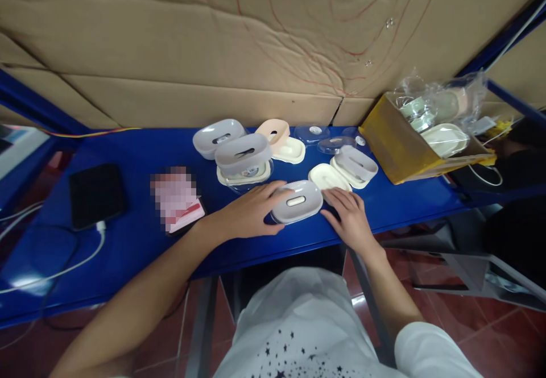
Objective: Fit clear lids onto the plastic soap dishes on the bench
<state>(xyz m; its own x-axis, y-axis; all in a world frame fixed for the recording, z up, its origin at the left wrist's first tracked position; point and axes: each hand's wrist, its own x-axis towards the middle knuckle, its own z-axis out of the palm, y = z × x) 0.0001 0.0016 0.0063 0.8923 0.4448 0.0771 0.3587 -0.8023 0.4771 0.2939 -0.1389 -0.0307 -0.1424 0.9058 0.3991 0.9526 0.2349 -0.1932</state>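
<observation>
A grey oval lidded box [298, 201] lies on the blue table [140, 156] near its front edge. My left hand [249, 213] cups the box's left side, thumb and fingers around its rim. My right hand [350, 216] rests flat on the table just right of the box, fingers stretched toward a cream oval lid [327, 177]. Behind stand a stack of grey and clear boxes [244, 162], another grey box [217, 137], a peach box on a cream tray [281, 139], and a grey-and-cream box [356, 165].
A yellow cardboard carton [401, 145] with bagged boxes lies at the right. Clear lids [318, 136] sit by the cardboard back wall. A black phone [96, 195] on a white cable and a blurred pink item [177, 199] lie left.
</observation>
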